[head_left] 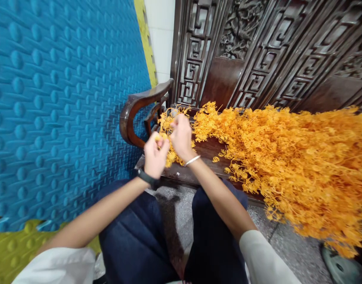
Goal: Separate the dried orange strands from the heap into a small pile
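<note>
My left hand point(155, 156), with a black band on its wrist, is closed around a small orange plastic sprig point(158, 138). My right hand point(181, 137), with a silver bangle, is pinched on another orange sprig point(170, 118) just above and beside the left. Both hands work over the left end of a dark wooden bench point(181, 173), by its curved armrest point(136, 108). A small clump of orange sprigs point(171, 157) lies under the hands.
A large heap of orange plastic sprigs point(293, 157) covers the bench to the right and hangs over its front edge. A blue embossed foam panel point(59, 102) stands at the left, with yellow-green foam point(12, 248) below. My knees in dark trousers point(139, 236) are in front.
</note>
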`<state>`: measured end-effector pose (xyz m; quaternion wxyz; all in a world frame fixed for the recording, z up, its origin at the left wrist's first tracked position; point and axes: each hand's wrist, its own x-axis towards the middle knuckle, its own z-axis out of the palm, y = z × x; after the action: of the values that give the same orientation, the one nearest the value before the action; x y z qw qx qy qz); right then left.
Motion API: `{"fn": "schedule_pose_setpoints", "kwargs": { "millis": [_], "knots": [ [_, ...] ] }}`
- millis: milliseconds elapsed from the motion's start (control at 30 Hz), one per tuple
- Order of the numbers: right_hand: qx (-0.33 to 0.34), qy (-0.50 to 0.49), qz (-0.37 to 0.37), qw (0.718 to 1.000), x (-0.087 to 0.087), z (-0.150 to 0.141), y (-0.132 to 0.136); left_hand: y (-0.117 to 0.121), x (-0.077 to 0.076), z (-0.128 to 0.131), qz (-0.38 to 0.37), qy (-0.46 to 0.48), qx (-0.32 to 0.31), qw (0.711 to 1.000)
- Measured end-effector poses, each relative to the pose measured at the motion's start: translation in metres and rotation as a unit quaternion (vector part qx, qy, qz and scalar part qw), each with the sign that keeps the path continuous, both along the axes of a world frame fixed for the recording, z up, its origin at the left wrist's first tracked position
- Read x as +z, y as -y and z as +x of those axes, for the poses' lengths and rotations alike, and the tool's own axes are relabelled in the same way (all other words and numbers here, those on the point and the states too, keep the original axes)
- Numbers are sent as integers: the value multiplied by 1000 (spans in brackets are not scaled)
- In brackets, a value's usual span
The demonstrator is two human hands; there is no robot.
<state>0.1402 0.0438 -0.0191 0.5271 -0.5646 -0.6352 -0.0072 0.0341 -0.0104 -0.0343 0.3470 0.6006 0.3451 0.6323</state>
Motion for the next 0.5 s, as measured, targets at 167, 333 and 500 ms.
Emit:
{"fn": "schedule_pose_setpoints", "kwargs": {
  "millis": [167,333,500],
  "knots": [
    [17,-102,19,994,1,44,-24,4,2,-6,-9,39,-21,999],
    [143,-218,-56,964,-13,72,-29,-17,10,-23,-97,102,-63,988],
    [170,-233,-208,935,-29,92,-31,-16,14,-33,-172,124,-84,974]
  ]
}}
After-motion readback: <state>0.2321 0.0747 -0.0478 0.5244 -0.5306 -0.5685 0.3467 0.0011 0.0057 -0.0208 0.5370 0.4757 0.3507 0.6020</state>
